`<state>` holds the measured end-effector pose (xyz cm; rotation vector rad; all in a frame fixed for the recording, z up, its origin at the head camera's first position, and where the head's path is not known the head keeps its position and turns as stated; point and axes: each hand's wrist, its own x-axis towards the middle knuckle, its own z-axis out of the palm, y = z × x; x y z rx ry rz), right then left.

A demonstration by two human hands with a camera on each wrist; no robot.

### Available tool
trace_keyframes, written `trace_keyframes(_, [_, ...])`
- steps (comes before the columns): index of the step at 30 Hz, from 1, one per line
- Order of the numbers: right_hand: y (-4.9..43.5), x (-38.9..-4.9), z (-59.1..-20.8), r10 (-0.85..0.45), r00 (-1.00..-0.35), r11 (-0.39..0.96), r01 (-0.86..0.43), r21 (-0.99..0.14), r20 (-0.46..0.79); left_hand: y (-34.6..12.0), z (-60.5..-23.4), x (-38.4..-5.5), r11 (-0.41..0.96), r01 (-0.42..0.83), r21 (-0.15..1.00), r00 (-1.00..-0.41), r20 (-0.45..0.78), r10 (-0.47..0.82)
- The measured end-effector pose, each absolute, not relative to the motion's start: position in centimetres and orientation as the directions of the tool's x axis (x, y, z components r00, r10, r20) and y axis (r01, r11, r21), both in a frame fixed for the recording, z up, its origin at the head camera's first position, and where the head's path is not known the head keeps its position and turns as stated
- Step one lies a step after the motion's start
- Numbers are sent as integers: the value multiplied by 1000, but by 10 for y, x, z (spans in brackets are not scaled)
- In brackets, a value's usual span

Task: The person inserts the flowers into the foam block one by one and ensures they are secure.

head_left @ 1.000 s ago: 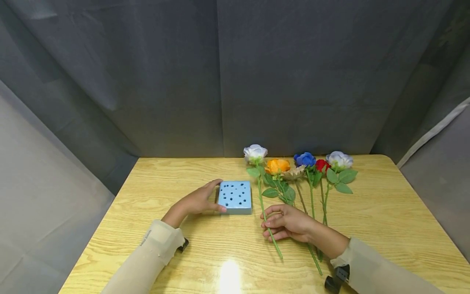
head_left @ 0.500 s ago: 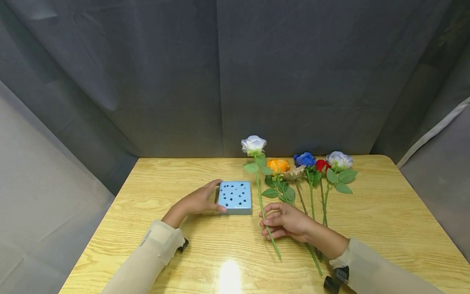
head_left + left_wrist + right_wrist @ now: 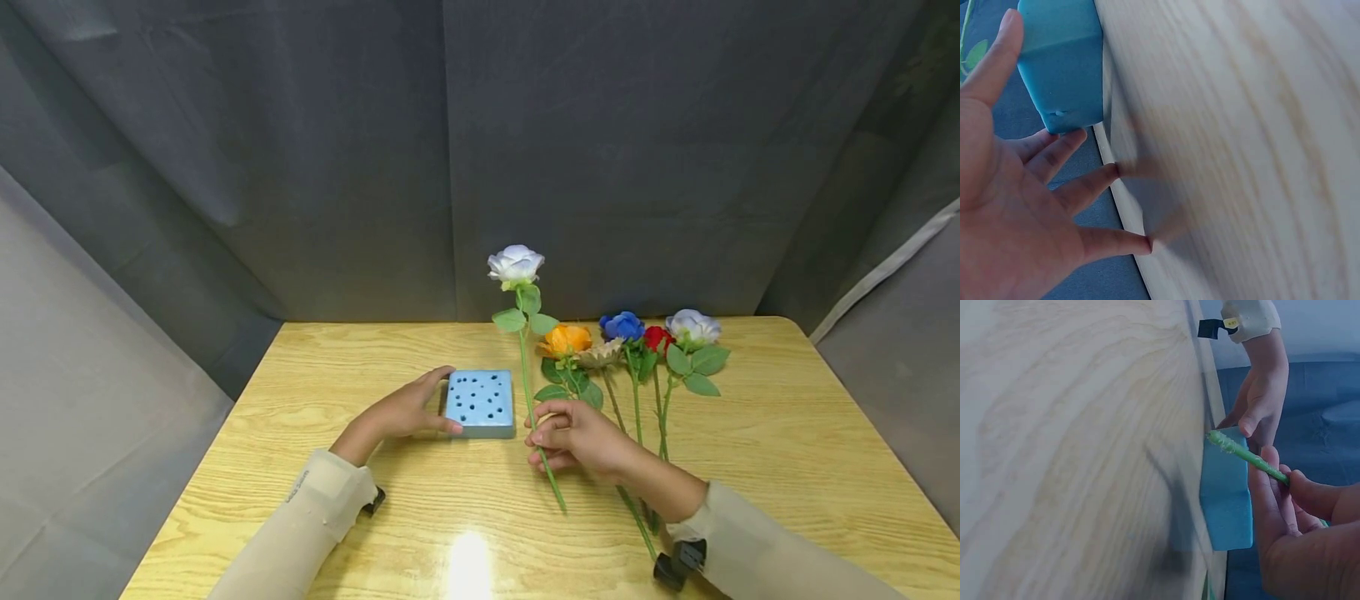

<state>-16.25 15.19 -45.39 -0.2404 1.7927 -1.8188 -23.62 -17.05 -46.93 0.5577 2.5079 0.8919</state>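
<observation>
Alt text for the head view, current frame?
The right hand holds a white flower by its green stem; the left hand touches a blue block dotted with holes. More flowers, including orange, blue and red, lie to its right on a wooden table.

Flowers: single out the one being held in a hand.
The white flower whose stem the right hand pinches, leftmost of the six. The other five, including the similar pale flower at the far right, lie on the table.
</observation>
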Motion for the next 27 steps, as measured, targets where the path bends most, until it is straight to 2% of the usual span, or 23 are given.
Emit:
trace_keyframes(13, [141, -177, -439, -437, -875, 96, 186, -978, -209, -171, -472, -237, 720, 239, 651, -834, -242, 496])
trace_keyframes(24, [132, -194, -430, -420, -890, 114, 143, -983, -178, -170, -470, -237, 716, 235, 658, -835, -241, 495])
trace_keyframes(27, [130, -200, -437, -416, -896, 121, 115, -986, -156, -168, -481, -242, 709, 245, 661, -835, -227, 500])
